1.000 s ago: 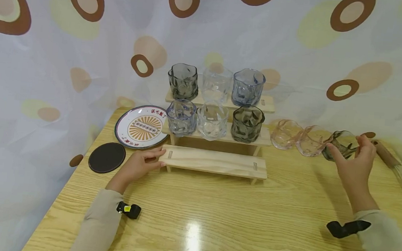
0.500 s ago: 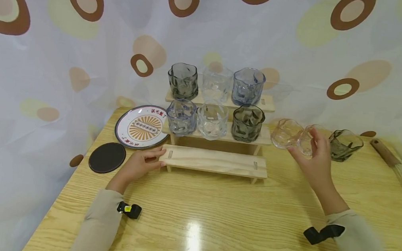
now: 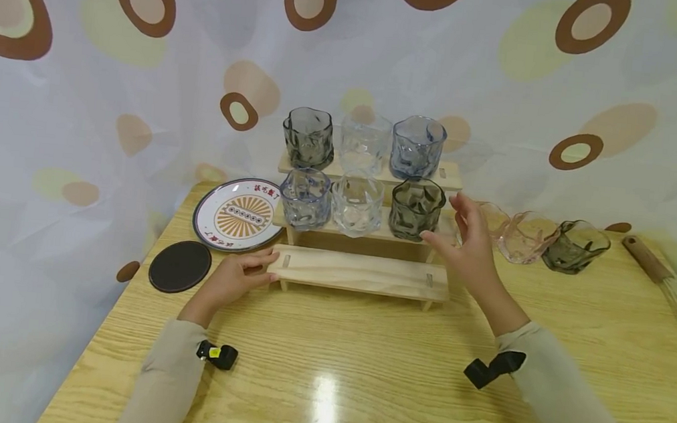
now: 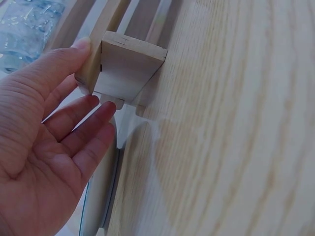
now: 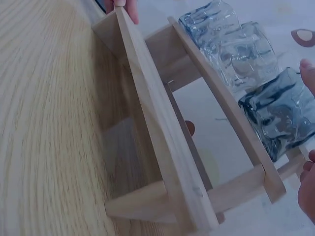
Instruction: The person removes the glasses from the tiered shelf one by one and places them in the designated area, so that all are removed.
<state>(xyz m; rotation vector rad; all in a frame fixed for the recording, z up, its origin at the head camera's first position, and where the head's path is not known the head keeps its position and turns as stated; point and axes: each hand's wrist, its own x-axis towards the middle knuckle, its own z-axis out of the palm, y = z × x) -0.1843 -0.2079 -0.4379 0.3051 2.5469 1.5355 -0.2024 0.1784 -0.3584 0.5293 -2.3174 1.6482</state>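
Observation:
My left hand (image 3: 234, 283) holds the left end of the bottom board of a three-step wooden rack (image 3: 363, 272), thumb on the board and fingers beneath it in the left wrist view. Beside the right end of the middle step is my right hand (image 3: 473, 247), thumb and fingers spread near the dark grey glass (image 3: 417, 210); in the right wrist view a gap shows between them and that glass (image 5: 283, 115). Left of it on the same step stand a clear glass (image 3: 357, 206) and a blue glass (image 3: 306, 200). The top step bears a grey glass (image 3: 308, 138), a clear glass (image 3: 364, 143) and a blue glass (image 3: 418, 148).
Right of the rack, a pink glass (image 3: 493, 218) partly behind my right hand, another pink glass (image 3: 527, 238) and a dark grey glass (image 3: 575, 247) stand in a row. A whisk (image 3: 651, 260) lies far right. A plate (image 3: 235, 212) and a black coaster (image 3: 180, 266) lie left.
My right hand has left the dark grey glass at the row's right end and moved left past the pink glasses to the rack. The left hand stays on the board.

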